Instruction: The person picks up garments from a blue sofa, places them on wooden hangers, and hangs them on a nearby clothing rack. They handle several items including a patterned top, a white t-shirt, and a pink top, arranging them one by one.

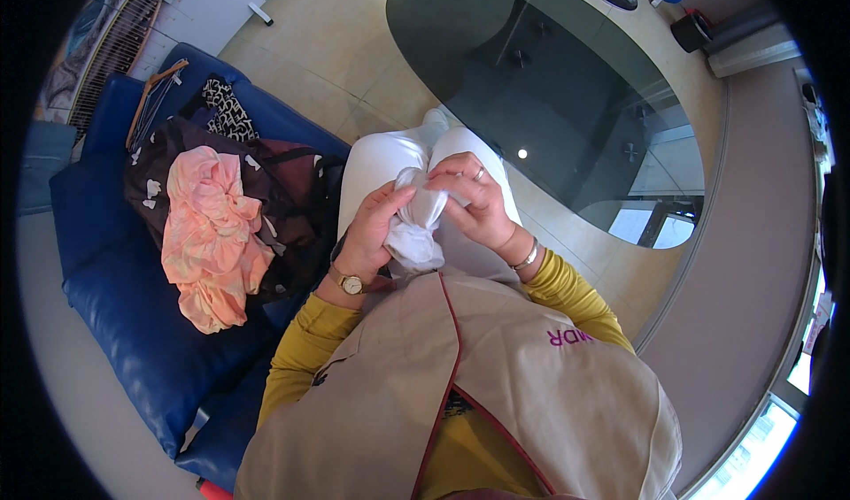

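A bunched white cloth item, perhaps a sock, is held between both hands above my lap. My left hand, with a gold-rimmed watch at the wrist, grips its left side with the thumb on top. On the upper right edge of the same cloth, my right hand pinches the fabric between thumb and fingers; it wears a ring and a metal bracelet or watch band. White trousers cover my legs beneath the cloth.
On the blue sofa to my left lie a crumpled pink-orange garment, dark clothing, a black-and-white patterned cloth and hangers. An oval dark glass table stands ahead and right. A dark bin is at the far right.
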The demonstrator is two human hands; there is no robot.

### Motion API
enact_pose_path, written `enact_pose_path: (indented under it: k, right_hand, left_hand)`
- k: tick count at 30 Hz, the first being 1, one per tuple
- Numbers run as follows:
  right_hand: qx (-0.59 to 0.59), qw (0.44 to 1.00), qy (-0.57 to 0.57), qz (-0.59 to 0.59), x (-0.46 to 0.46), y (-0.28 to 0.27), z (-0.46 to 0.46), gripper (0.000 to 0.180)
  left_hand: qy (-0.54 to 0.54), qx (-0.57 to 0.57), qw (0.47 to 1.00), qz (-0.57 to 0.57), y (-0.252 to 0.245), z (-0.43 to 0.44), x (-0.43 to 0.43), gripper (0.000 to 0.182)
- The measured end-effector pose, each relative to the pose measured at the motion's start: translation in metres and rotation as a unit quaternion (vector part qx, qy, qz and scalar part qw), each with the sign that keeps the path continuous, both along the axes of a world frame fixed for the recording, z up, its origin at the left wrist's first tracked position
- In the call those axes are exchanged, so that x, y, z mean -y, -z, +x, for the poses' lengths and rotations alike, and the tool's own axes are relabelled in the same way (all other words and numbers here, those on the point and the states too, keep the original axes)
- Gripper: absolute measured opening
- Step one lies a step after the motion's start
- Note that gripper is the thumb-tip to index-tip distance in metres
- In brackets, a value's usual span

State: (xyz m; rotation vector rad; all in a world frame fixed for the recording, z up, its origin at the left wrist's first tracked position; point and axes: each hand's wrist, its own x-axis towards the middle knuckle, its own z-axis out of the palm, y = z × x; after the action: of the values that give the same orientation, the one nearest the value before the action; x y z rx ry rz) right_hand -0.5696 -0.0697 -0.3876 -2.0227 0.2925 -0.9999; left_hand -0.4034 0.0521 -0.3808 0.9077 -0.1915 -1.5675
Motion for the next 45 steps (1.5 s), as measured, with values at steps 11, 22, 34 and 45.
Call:
enact_pose_path:
  k: [11, 22, 34, 45]
  right_hand:
    - [0.292, 0.748, -0.003, 0.596, 0.004, 0.021, -0.002, 0.015]
    - [0.318, 0.724, 0.015, 0.612, 0.015, 0.028, -0.006, 0.015]
    - [0.322, 0.725, 0.054, 0.607, 0.028, 0.039, -0.013, 0.015]
    - [0.297, 0.702, 0.076, 0.643, 0.028, 0.047, -0.012, 0.015]
  left_hand:
    - [-0.25, 0.292, 0.923, 0.026, 0.024, 0.05, -0.004, 0.018]
    - [-0.26, 0.11, 0.959, 0.033, 0.027, 0.078, -0.013, 0.013]
    - [-0.246, 0.146, 0.958, -0.002, 0.021, 0.076, -0.016, 0.009]
    - [-0.272, -0.029, 0.962, -0.006, 0.018, 0.081, -0.018, 0.015]
